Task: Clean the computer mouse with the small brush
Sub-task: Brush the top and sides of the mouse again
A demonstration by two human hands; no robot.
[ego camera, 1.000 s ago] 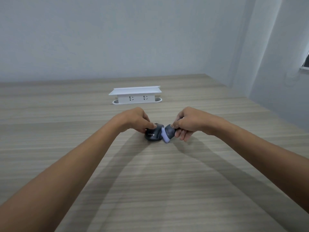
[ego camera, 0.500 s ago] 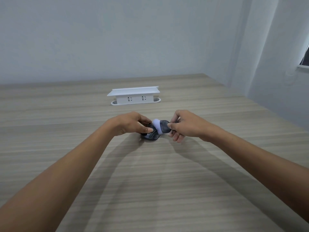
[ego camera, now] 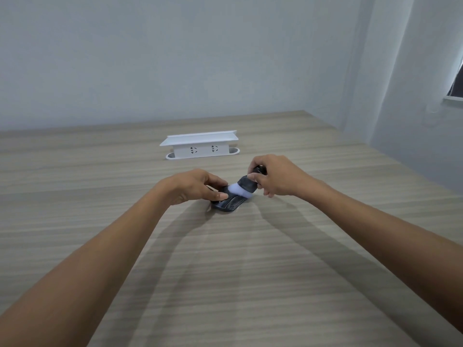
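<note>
On table [ego camera: 250, 284], left hand [ego camera: 193, 186] steadies mouse [ego camera: 229, 202]; right hand [ego camera: 275, 177] brush [ego camera: 244, 187].

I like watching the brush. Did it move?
Yes. The brush swung from the mouse's near right side up over its top, closer to the white power strip.

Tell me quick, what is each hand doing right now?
Left hand: closed on the mouse, holding it down on the table.
Right hand: closed around the small brush, bristles on the mouse.
</note>
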